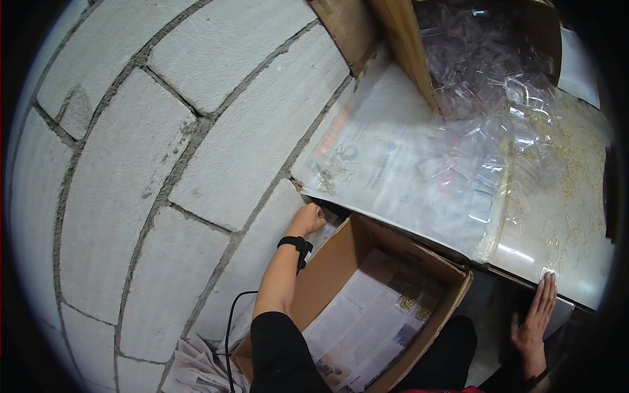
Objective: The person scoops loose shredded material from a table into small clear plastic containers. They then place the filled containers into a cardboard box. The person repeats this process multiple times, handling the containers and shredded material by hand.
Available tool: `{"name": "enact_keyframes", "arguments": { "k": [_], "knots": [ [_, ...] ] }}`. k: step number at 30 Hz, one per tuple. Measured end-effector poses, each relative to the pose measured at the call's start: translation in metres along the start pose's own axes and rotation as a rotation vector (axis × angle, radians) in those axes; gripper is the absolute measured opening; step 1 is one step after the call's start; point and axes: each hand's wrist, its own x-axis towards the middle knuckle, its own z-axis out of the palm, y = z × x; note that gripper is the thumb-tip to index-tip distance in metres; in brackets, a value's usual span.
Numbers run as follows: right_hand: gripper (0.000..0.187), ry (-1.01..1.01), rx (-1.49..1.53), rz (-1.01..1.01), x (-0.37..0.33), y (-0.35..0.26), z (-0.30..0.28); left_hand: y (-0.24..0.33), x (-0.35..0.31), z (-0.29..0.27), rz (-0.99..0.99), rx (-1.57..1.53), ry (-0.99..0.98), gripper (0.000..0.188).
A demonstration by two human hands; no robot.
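My left hand point(306, 221), with a black band on its wrist, reaches between the block wall and an open cardboard box point(375, 230). Its fingers are curled near the corner of the table, and what they grip, if anything, is hidden. On the right, my right hand point(538, 308) lies with fingers stretched out, the tips on the edge of the table point(524, 255). Small gold-coloured thin pieces point(571, 164) are scattered beyond those fingertips. Inside the box, printed newspaper point(357, 308) covers the bottom, and small clear packs with gold-coloured pieces point(407, 302) lie on it.
Many clear plastic cases point(517, 111) spill from a large cardboard carton point(419, 59) onto a white printed sheet point(386, 164). A pale block wall point(131, 164) runs along the left. Crumpled newspaper point(200, 370) and a black cable point(230, 314) are beside the box.
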Motion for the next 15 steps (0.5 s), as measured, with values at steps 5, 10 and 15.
{"name": "enact_keyframes", "arguments": {
  "k": [5, 10, 15],
  "knots": [
    [0.084, 0.009, 0.006, -0.007, 0.001, -0.001, 0.0, -0.021, 0.02, 0.023, 0.133, -0.205, 0.264, 0.022],
    [0.088, 0.005, 0.021, 0.031, 0.0, -0.001, 0.005, -0.04, 0.029, 0.032, -0.006, -0.368, 0.163, 0.027],
    [0.091, 0.003, 0.011, 0.042, -0.001, -0.002, 0.006, -0.007, 0.019, 0.013, -0.117, -0.237, 0.08, 0.035]
  ]
}}
